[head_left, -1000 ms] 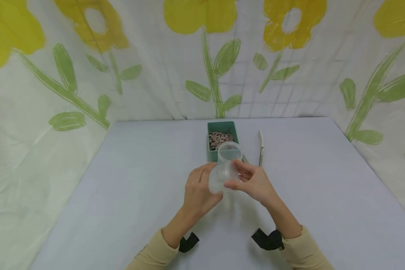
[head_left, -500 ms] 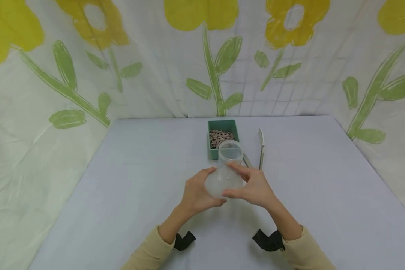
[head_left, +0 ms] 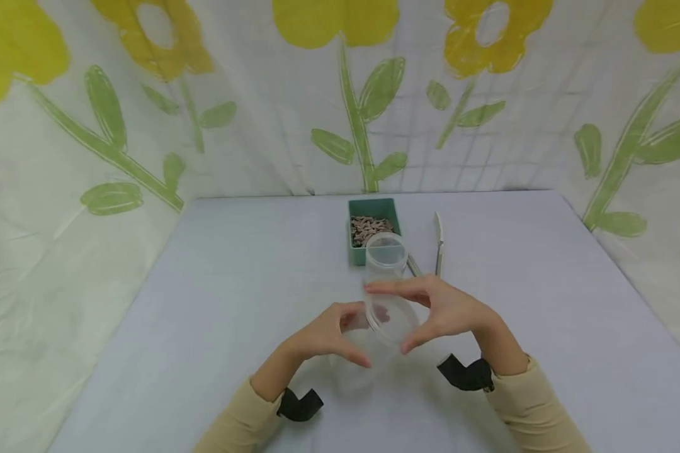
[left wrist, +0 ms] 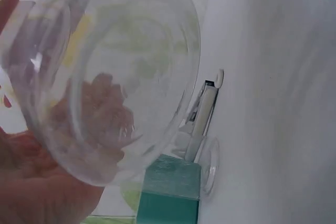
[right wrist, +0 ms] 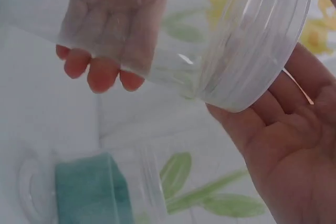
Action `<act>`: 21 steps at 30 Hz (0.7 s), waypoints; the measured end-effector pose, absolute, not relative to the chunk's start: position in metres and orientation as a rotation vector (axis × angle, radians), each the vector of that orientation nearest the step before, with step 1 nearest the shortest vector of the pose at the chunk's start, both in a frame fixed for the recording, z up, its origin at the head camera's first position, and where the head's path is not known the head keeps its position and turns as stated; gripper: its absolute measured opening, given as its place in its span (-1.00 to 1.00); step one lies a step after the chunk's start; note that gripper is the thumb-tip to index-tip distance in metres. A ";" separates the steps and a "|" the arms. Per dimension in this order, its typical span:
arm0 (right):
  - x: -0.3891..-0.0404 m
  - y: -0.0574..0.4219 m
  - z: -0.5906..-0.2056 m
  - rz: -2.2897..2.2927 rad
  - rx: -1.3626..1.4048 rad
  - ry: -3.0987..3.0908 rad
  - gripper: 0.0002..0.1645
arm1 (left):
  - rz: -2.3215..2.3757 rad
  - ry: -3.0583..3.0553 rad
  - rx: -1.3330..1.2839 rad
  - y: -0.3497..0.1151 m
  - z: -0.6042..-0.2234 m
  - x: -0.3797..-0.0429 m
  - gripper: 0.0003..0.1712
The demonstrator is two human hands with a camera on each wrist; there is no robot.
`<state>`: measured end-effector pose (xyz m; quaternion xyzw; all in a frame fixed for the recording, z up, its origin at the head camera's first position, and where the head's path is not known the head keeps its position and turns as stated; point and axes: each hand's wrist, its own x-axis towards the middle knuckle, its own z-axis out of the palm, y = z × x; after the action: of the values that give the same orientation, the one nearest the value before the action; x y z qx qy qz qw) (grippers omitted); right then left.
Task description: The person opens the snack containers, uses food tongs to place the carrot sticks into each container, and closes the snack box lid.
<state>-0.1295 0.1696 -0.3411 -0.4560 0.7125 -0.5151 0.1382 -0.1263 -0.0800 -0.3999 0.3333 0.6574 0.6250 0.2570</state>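
A clear plastic jar (left wrist: 136, 93) is held up over the table, tilted, its base toward the left wrist camera. My left hand (head_left: 325, 333) grips the jar's body from the left, thumb in front. My right hand (head_left: 450, 305) spans the jar's clear lid (head_left: 393, 318), with the thumb at its lower edge and the fingers over its top. In the right wrist view the lid (right wrist: 262, 40) sits on the jar's ribbed mouth, and the left hand's fingertips (right wrist: 102, 74) show below the body.
A second clear jar (head_left: 386, 258) stands upright just beyond the hands. Behind it is a green box (head_left: 357, 257) of small brownish pieces (head_left: 368, 228). A slim tool with a pale blade-like end (head_left: 439, 239) and a metal rod (head_left: 413, 267) lie to the right.
Both hands have moved lower, nearer the body, with the held jar. The jar has turned, so its lid now faces right and upward. The right hand has spread wider around the lid.
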 end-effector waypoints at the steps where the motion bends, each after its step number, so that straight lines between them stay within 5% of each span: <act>1: -0.129 0.170 -0.341 -1.507 -1.285 2.084 -0.02 | 1.719 1.819 0.888 -0.080 -0.399 -0.126 -0.23; 11: -0.125 0.152 -0.358 -1.798 -0.627 2.247 0.05 | 1.838 2.277 0.546 -0.066 -0.400 -0.120 -0.16; 16: -0.126 0.150 -0.362 -1.822 -0.627 2.242 0.01 | 1.834 2.187 0.607 -0.066 -0.403 -0.122 -0.15; 21: -0.129 0.157 -0.364 -1.878 -0.930 2.071 -0.08 | 1.825 1.906 0.780 -0.076 -0.404 -0.126 -0.16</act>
<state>-0.1289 0.1575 -0.3644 -0.3143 0.6996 -0.6343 0.0973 -0.1262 -0.0762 -0.4036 0.2780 0.6794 0.6508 0.1938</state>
